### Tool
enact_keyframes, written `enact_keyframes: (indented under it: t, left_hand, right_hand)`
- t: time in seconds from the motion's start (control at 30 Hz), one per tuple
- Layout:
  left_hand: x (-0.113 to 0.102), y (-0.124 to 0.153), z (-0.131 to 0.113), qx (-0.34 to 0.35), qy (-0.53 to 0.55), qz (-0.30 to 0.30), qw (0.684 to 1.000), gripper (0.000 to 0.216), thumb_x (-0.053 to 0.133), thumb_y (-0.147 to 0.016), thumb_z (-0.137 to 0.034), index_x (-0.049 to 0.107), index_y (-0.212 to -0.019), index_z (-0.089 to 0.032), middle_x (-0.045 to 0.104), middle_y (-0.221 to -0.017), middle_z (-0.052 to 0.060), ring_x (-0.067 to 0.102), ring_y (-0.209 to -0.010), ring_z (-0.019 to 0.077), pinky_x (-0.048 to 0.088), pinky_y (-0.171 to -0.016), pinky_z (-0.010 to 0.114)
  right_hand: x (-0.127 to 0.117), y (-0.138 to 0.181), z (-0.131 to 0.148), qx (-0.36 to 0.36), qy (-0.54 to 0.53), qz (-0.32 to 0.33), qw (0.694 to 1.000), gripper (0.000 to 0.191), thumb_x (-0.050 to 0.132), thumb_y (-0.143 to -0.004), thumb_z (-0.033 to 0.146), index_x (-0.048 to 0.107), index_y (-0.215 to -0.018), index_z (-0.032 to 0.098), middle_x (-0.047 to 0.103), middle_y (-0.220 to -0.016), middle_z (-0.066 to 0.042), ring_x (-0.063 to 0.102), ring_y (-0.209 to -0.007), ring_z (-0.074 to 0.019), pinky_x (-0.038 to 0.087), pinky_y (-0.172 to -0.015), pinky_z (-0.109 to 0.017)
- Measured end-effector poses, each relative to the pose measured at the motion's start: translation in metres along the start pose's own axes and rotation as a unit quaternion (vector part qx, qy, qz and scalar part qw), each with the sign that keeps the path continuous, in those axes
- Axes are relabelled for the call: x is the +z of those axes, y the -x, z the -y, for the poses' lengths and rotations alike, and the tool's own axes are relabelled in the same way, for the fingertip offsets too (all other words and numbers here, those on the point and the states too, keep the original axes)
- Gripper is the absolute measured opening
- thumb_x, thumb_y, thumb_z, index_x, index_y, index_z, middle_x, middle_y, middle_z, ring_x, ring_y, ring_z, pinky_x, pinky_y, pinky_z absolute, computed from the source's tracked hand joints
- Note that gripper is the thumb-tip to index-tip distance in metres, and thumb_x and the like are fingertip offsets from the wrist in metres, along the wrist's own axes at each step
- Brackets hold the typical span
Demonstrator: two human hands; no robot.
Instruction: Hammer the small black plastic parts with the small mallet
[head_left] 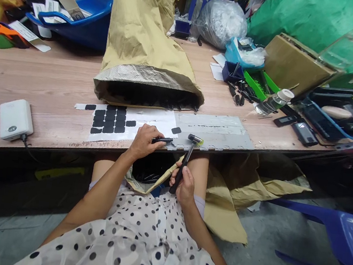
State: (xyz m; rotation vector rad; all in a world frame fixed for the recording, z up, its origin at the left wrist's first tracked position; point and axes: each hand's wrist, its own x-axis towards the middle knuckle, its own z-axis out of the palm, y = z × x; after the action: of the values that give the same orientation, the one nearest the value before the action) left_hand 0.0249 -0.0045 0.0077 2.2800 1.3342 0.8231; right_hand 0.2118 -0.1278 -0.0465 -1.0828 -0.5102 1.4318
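Observation:
My left hand (143, 142) rests at the table's front edge, fingers closed on a slim black part (162, 140) that lies on a white sheet (152, 120). My right hand (182, 183) is below the table edge, wrapped around the black handle of a small hammer (188, 154). The hammer's head sits over a grey metal plate (216, 132) just right of the black part. On the white sheet are several black square pads (109, 120) in rows, and one lone pad (176, 130) near the plate.
A big brown paper sack (142, 47) lies open toward me behind the sheet. A white power bank (15, 119) sits left. Blue basket (84, 17) back left; trays of black parts (331, 116), a small bottle (274, 102) right. Another sack (237, 190) hangs under the table.

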Motion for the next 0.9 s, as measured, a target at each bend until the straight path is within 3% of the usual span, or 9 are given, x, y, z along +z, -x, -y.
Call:
enact_keyframes:
  t: [0.13, 0.23, 0.33, 0.43, 0.53, 0.67, 0.8, 0.9]
  left_hand:
    - [-0.004, 0.025, -0.016, 0.064, 0.048, -0.009, 0.997, 0.023, 0.060, -0.094, -0.041, 0.073, -0.096, -0.021, 0.067, -0.085, 0.005, 0.057, -0.085, 0.0208, 0.047, -0.081, 0.036]
    - [-0.002, 0.055, -0.030, 0.096, 0.092, 0.056, 0.990, 0.029, 0.051, -0.098, -0.040, 0.071, -0.105, -0.020, 0.068, -0.087, 0.006, 0.062, -0.078, 0.0184, 0.051, -0.073, 0.031]
    - [0.005, 0.080, -0.033, 0.044, 0.045, 0.143, 0.988, 0.028, 0.048, -0.098, -0.035, 0.071, -0.107, -0.021, 0.069, -0.090, 0.007, 0.066, -0.076, 0.0195, 0.053, -0.069, 0.029]
    - [0.013, 0.089, -0.027, -0.076, -0.060, 0.224, 0.970, 0.023, 0.052, -0.093, -0.027, 0.073, -0.099, -0.020, 0.072, -0.094, 0.008, 0.070, -0.081, 0.0248, 0.053, -0.069, 0.032]
    - [0.017, 0.087, -0.024, -0.164, -0.120, 0.318, 0.926, 0.015, 0.060, -0.085, -0.020, 0.074, -0.091, -0.017, 0.074, -0.094, 0.012, 0.072, -0.085, 0.0304, 0.054, -0.073, 0.036]
    - [0.014, 0.077, -0.034, -0.189, -0.150, 0.404, 0.882, 0.010, 0.066, -0.082, -0.019, 0.075, -0.083, -0.015, 0.076, -0.089, 0.015, 0.073, -0.087, 0.0323, 0.055, -0.077, 0.038]
    - [0.001, 0.059, -0.051, -0.167, -0.153, 0.402, 0.887, 0.013, 0.066, -0.082, -0.022, 0.076, -0.079, -0.013, 0.076, -0.089, 0.018, 0.073, -0.085, 0.0333, 0.054, -0.073, 0.038]
    - [-0.010, 0.035, -0.061, -0.129, -0.118, 0.375, 0.910, 0.022, 0.061, -0.088, -0.032, 0.077, -0.086, -0.017, 0.077, -0.088, 0.013, 0.072, -0.084, 0.0288, 0.052, -0.072, 0.034]
  right_hand:
    - [-0.002, -0.001, -0.004, 0.007, -0.013, -0.001, 1.000, 0.042, 0.071, -0.080, 0.059, 0.062, -0.095, 0.021, 0.057, -0.061, 0.005, 0.045, -0.041, -0.0084, 0.039, -0.038, -0.021]
    - [-0.001, -0.002, -0.005, 0.000, -0.016, -0.001, 1.000, 0.040, 0.071, -0.081, 0.058, 0.061, -0.094, 0.021, 0.056, -0.061, 0.006, 0.045, -0.042, -0.0090, 0.038, -0.037, -0.022]
    - [-0.001, -0.003, -0.006, -0.004, -0.012, 0.005, 1.000, 0.041, 0.070, -0.081, 0.059, 0.060, -0.094, 0.021, 0.056, -0.061, 0.006, 0.046, -0.043, -0.0099, 0.039, -0.037, -0.022]
    - [-0.001, -0.004, -0.008, -0.004, -0.006, 0.007, 1.000, 0.043, 0.069, -0.081, 0.060, 0.059, -0.095, 0.021, 0.056, -0.061, 0.006, 0.046, -0.043, -0.0099, 0.039, -0.038, -0.023]
    - [-0.001, -0.004, -0.009, -0.006, -0.002, -0.001, 1.000, 0.044, 0.070, -0.080, 0.061, 0.059, -0.095, 0.021, 0.055, -0.061, 0.006, 0.045, -0.043, -0.0092, 0.038, -0.038, -0.022]
    - [-0.002, -0.004, -0.010, -0.009, 0.004, -0.004, 1.000, 0.042, 0.069, -0.082, 0.060, 0.059, -0.094, 0.021, 0.055, -0.062, 0.006, 0.044, -0.043, -0.0088, 0.037, -0.037, -0.021]
    - [-0.001, -0.003, -0.009, -0.011, 0.007, -0.006, 1.000, 0.041, 0.068, -0.083, 0.059, 0.058, -0.094, 0.022, 0.054, -0.061, 0.006, 0.042, -0.042, -0.0078, 0.036, -0.038, -0.021]
    - [-0.001, -0.003, -0.009, -0.010, 0.007, -0.009, 1.000, 0.042, 0.069, -0.081, 0.061, 0.058, -0.092, 0.022, 0.055, -0.061, 0.006, 0.041, -0.041, -0.0080, 0.036, -0.037, -0.021]
